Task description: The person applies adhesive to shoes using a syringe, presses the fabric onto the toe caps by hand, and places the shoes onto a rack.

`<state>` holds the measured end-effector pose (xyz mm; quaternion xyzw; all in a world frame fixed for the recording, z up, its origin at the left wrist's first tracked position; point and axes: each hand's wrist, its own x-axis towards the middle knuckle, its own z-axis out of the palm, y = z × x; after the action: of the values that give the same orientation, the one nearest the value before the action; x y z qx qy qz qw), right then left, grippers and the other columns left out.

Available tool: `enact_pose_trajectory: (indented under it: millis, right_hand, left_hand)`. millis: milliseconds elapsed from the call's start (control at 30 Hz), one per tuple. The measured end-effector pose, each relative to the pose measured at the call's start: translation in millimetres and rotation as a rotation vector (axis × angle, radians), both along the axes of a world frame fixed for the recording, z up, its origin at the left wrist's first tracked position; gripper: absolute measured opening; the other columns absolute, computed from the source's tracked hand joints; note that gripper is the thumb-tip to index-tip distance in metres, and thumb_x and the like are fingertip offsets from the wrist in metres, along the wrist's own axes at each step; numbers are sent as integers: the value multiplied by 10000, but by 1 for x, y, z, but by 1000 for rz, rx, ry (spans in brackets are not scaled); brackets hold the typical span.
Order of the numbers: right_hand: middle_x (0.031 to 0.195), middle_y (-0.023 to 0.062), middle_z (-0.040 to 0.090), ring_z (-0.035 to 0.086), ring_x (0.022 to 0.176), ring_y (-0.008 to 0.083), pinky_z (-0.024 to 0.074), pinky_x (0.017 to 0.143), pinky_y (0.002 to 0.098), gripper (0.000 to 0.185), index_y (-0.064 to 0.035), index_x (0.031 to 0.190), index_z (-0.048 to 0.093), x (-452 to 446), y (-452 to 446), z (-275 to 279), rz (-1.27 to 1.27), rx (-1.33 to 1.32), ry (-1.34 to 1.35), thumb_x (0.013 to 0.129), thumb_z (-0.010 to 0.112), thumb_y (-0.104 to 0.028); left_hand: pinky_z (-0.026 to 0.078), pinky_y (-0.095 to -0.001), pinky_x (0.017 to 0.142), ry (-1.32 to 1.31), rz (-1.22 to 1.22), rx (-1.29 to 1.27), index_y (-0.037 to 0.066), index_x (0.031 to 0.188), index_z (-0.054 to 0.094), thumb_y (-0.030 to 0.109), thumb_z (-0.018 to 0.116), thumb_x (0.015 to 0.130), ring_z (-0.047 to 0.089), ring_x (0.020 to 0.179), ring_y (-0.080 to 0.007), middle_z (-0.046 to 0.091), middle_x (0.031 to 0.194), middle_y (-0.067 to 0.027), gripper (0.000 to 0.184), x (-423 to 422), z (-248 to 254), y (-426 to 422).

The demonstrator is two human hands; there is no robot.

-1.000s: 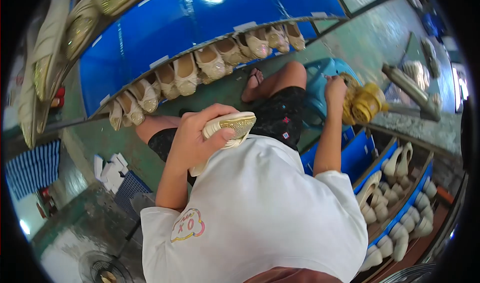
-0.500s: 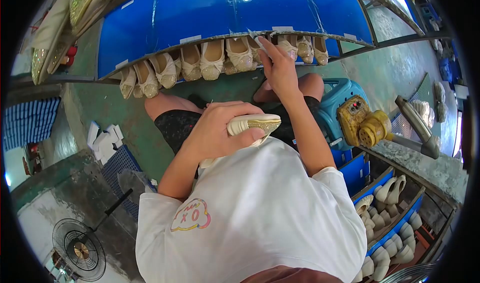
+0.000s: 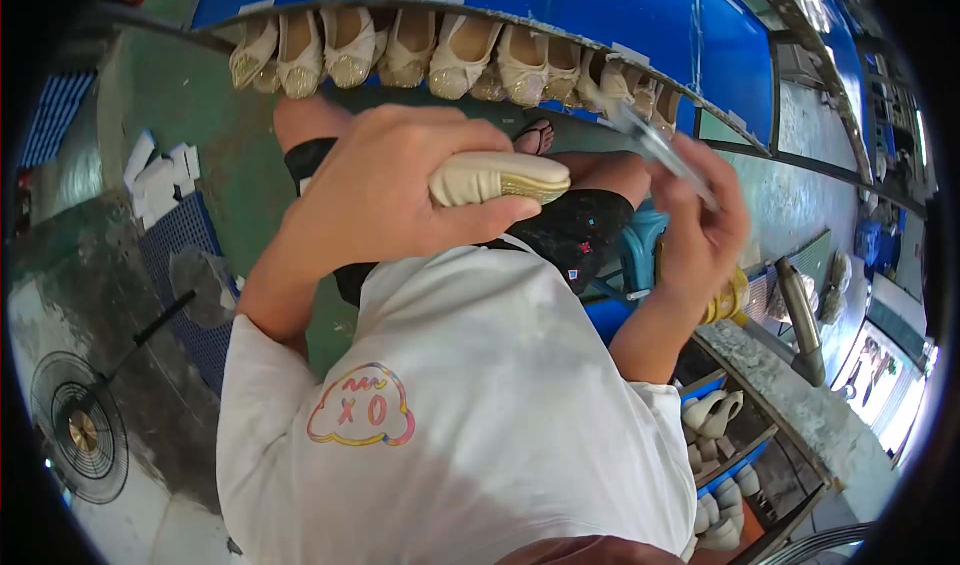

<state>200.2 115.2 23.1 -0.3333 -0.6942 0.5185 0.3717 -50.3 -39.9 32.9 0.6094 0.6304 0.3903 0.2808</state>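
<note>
Raised over my lap, my left hand point(image 3: 400, 180) is wrapped round a cream shoe point(image 3: 480, 178) with a glittery gold part, its toe pointing right. To the right, my right hand point(image 3: 700, 215) grips a thin, whitish, see-through tool point(image 3: 655, 150) blurred by motion, which slants up and left. The tool and the shoe are apart. Beyond both hands, a row of cream shoes with glittery toes point(image 3: 455, 65) sits along the edge of a blue shelf point(image 3: 590, 10).
A blue stool point(image 3: 643, 245) and a yellow device point(image 3: 730, 300) are at the right. Lower right, a rack point(image 3: 775, 450) holds more pale shoes. A fan point(image 3: 80, 430) stands at lower left, near a blue crate point(image 3: 185, 250) and white pieces point(image 3: 160, 180).
My right hand has come back from the shelf edge with the thin tool. My left hand has risen with the shoe, which has turned to show more of its side. The view has shifted.
</note>
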Motion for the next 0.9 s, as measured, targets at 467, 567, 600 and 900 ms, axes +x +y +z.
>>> enact_pose_trajectory:
  millis: [467,567,600,900]
  right_hand:
    - [699,85,611,466,613,155,375,604,342,444,10,917,645,11,-16,63,71,554,146,985,750,-416]
    - [712,89,624,468,618,156,372,604,344,447,1,934,645,12,-14,63,120,571,132,975,755,-430]
    - [714,90,626,469,620,157,372,604,345,446,-1,941,643,12,-13,63,127,576,128,974,755,-432]
    - [691,90,603,454,616,154,363,597,345,449,-25,952,578,11,-14,62,101,575,128,985,737,-445]
  left_hand:
    - [566,-355,696,16,-10,98,-2,1013,788,229,813,727,742,756,-284,770,886,-162,368,8,9,5]
    - [563,-355,689,18,-10,99,-3,1011,788,229,811,727,740,750,-288,768,878,-163,367,9,10,5]
    - [562,-355,687,19,-10,96,-3,1011,788,228,810,727,740,749,-289,768,875,-163,366,9,11,4]
    - [556,-345,674,-13,-34,117,-5,1000,787,223,787,719,735,734,-276,772,881,-161,362,9,12,3]
